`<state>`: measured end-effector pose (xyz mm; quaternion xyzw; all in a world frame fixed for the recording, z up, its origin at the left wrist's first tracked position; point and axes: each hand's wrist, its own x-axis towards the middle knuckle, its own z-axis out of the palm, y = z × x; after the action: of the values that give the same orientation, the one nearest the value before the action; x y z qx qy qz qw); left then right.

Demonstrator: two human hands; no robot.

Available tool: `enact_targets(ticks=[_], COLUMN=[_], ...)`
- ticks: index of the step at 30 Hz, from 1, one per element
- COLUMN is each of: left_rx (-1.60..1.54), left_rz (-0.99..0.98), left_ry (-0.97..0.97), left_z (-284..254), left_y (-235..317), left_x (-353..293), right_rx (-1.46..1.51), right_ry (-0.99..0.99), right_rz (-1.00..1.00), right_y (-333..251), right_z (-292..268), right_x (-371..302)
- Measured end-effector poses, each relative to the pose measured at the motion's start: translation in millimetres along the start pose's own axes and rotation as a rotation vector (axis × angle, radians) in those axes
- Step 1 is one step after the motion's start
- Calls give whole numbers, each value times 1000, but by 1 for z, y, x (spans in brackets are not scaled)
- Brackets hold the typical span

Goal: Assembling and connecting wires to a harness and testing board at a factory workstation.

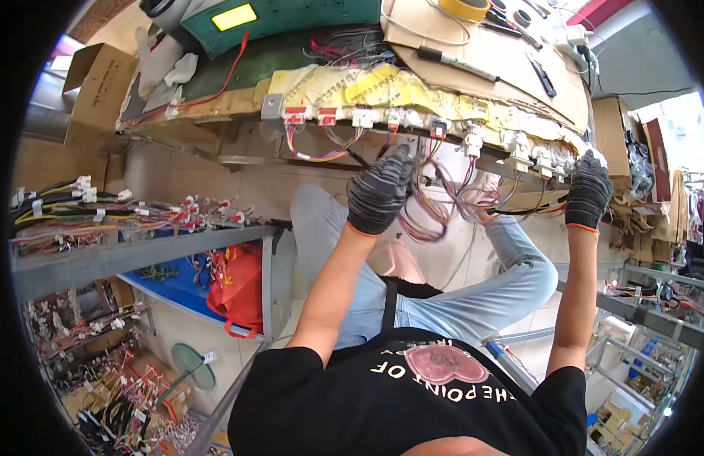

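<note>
My left hand [380,190], in a dark grey striped glove with an orange cuff, is closed just below the bench edge, left of a hanging wire harness [435,209]. Whatever its fingertips grip is hidden. At the right end of a row of connectors, my gloved right hand [589,191] is closed with its fingertips at the bench edge; I cannot make out what is in them. The harness's coloured wires run up to plugs along the edge, among them a red and white connector [295,115] and a white connector [473,142]. Yellow tape [367,85] covers the strip behind them.
On the bench stand a green tester box [283,21] with a lit display, a black marker [458,63], a cutter knife [541,74] and a tape roll [464,7]. To the left, a metal rack [139,258] bears wire harnesses; a red bag [238,289] hangs by it. More racks stand right.
</note>
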<state>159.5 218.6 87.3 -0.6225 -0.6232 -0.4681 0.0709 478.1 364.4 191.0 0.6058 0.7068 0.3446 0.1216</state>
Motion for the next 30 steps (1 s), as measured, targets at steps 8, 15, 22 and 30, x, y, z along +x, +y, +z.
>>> enact_targets(ticks=[8, 15, 22, 30], left_rx=[112, 218, 337, 90], left_rz=[-127, -137, -297, -186], left_ry=[35, -13, -120, 5], left_z=[-6, 2, -21, -46], left_y=[37, 15, 55, 48], left_x=[46, 36, 20, -11], right_rx=[10, 107, 224, 136], right_ry=[-29, -13, 87, -121], right_rz=[5, -18, 47, 67], right_y=[7, -5, 14, 12], right_z=[4, -5, 51, 44], right_x=[0, 5, -5, 6])
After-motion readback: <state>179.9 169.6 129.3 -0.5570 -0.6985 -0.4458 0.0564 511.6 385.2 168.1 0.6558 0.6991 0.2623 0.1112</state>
